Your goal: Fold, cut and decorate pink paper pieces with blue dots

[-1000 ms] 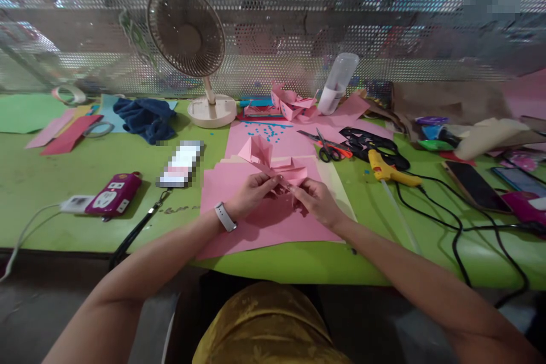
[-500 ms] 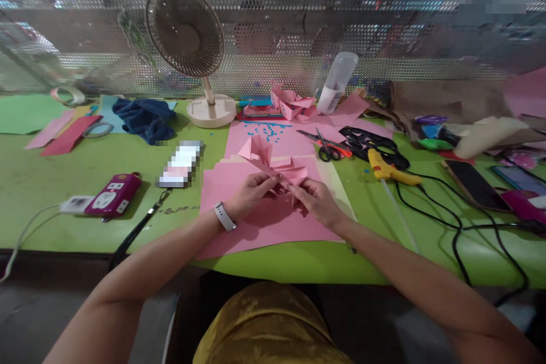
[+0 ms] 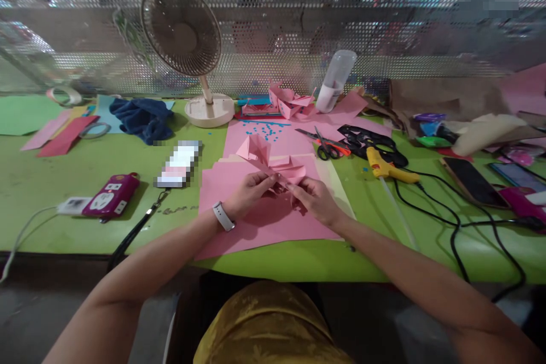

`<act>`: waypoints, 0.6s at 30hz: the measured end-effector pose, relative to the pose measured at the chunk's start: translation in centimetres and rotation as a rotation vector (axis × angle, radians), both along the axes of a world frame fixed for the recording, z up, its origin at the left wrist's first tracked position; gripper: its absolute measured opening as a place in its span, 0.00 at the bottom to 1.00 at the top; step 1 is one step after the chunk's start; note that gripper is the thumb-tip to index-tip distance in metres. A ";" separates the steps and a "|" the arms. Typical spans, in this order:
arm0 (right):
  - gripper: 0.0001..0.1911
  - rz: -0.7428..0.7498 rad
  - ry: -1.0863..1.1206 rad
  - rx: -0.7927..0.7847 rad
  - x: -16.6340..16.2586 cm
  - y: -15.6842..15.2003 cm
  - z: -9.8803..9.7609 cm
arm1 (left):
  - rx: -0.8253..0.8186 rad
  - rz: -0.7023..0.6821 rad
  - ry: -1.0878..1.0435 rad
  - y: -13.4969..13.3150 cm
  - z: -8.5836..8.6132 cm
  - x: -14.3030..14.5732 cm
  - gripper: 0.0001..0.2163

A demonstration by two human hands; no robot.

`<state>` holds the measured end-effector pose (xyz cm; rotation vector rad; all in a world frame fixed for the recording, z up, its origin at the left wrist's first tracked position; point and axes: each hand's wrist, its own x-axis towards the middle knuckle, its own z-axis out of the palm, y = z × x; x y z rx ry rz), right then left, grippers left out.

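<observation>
A folded pink paper piece (image 3: 285, 166) is held just above a stack of pink paper sheets (image 3: 243, 227). My left hand (image 3: 251, 192), with a pale watch on its wrist, pinches the piece from the left. From the right, my right hand (image 3: 314, 199) pinches it too, fingertips close to the left ones. Its lower part is partly hidden by my fingers. Just beyond stands a pointed pink paper fold (image 3: 253, 149); I cannot tell whether it joins the held piece. Blue paper dots (image 3: 267, 131) lie scattered on a farther pink sheet.
Behind the sheets stand finished-looking pink paper folds (image 3: 290, 103), a clear bottle (image 3: 336, 82) and a fan (image 3: 209, 109). Scissors (image 3: 327, 149) and a yellow glue gun (image 3: 386, 169) with black cords lie at right. A phone (image 3: 179, 165) and a purple power strip (image 3: 111, 196) sit at left.
The view has shifted very slightly. Both hands keep their pinch on the folded pink paper, with almost no visible movement.
</observation>
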<state>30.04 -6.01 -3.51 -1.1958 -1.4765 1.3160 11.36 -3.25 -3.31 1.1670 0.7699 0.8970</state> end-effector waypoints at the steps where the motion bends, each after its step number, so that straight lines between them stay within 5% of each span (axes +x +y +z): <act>1: 0.19 0.001 0.002 -0.001 0.0 0.0 -0.1 | -0.001 0.000 -0.001 0.0 0.0 0.0 0.17; 18: 0.25 0.041 0.051 -0.079 -0.2 0.1 0.9 | -0.020 0.051 -0.033 -0.3 0.7 0.3 0.18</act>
